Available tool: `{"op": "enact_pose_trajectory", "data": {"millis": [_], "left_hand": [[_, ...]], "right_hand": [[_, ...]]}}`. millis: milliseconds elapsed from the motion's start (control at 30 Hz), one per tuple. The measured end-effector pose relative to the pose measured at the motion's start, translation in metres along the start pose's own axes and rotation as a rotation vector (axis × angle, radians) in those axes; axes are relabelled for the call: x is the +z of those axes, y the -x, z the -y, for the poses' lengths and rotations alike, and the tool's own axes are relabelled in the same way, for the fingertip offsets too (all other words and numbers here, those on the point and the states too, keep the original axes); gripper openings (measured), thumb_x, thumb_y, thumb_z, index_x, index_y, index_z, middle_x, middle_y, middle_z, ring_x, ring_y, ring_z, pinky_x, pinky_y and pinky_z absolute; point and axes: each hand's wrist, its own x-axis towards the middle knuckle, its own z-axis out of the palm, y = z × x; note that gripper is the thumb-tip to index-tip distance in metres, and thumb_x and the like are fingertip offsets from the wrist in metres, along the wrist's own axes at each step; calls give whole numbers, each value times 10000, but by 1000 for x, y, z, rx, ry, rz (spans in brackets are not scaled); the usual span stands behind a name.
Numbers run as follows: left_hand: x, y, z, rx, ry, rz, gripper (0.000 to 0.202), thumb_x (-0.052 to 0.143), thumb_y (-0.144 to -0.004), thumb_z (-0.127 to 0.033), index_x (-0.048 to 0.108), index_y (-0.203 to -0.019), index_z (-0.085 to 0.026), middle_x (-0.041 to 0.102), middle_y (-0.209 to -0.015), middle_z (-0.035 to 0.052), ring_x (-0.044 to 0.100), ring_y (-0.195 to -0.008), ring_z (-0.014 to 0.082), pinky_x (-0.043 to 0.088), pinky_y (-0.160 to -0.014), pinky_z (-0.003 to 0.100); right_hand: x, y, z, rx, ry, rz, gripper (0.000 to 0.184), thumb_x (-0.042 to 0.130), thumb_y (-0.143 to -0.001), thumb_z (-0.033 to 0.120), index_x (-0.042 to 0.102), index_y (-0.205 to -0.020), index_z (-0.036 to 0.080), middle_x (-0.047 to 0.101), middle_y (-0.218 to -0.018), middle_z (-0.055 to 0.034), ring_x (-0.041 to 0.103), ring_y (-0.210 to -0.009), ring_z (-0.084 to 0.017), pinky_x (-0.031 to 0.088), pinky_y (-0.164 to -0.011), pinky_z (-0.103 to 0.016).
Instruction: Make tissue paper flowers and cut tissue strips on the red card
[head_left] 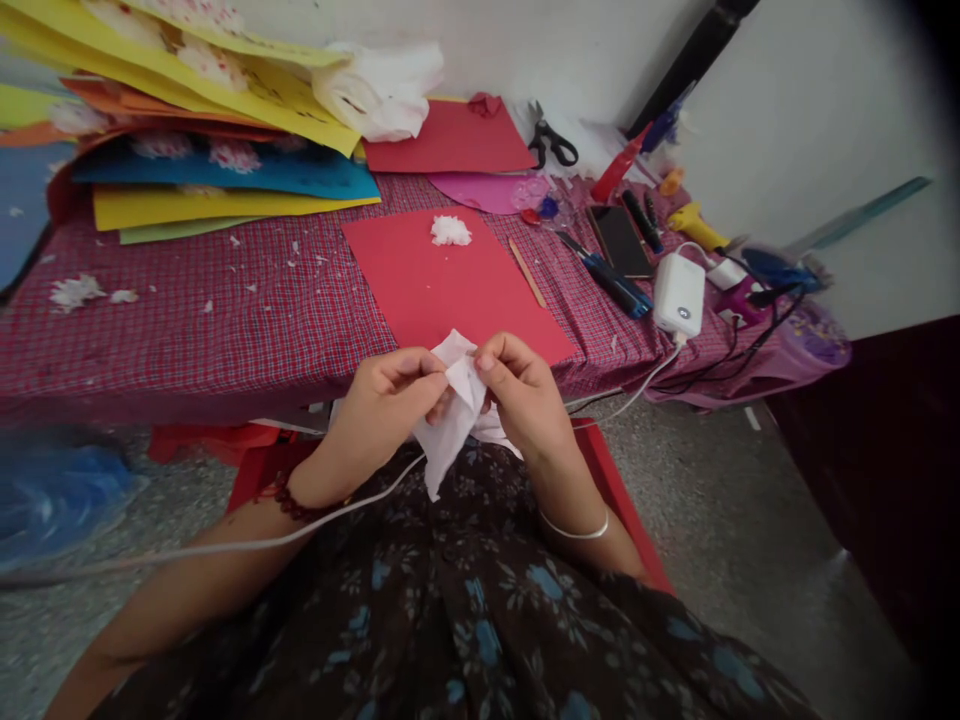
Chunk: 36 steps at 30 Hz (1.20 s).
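Over floral cloth, left hand and right hand tightly pinching thin, creased white tissue

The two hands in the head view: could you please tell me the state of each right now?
Left hand: closed, pinching the thin white sheet.
Right hand: closed, pinching the same sheet.
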Motion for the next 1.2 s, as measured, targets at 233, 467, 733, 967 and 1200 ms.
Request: {"op": "enact_pose_trajectory", "data": {"millis": [233, 467, 733, 967, 1200], "left_hand": [[2, -5, -5, -114, 180, 0, 249, 725, -779, -371, 589, -663, -197, 608, -619, -6, 571, -526, 114, 497, -499, 228], [4, 2, -4, -62, 34, 61, 259, 838, -739, -299, 647, -866, -178, 684, -765, -18, 621, -652, 104, 505, -591, 192], [-10, -1, -8, -192, 398, -17, 341, 922, -667, -314, 736, -917, -175, 719, -736, -10, 647, -596, 124, 556, -561, 229], [-12, -4, -11, 12, 346, -144, 342, 935, -654, -316, 722, -889, -188, 747, -790, -10, 690, -678, 135, 591, -671, 247], [-5, 4, -9, 210, 48, -135, 181, 809, -832, -263, 741, -981, -185, 774, -919, 3, 698, -794, 116, 574, -765, 211]], "right_hand": [[2, -5, -4, 56, -150, -51, 496, 841, -734, 612, 518, -713, 237, 522, -554, 91, 450, -440, -69, 373, -428, -204], [10, -4, -1, 8, -96, 2, 477, 848, -749, 595, 551, -720, 223, 565, -563, 84, 501, -479, -69, 388, -464, -193], [1, -18, 2, 151, -377, 21, 481, 899, -676, 562, 553, -723, 231, 568, -533, 93, 482, -427, -77, 439, -434, -204], [14, -20, -4, 82, -375, 53, 546, 736, -748, 769, 650, -872, 244, 682, -732, 18, 641, -685, -159, 538, -625, -272], [22, -8, 7, -107, -46, -49, 445, 819, -752, 617, 716, -839, 193, 685, -714, 23, 573, -631, -123, 450, -578, -243]]}}
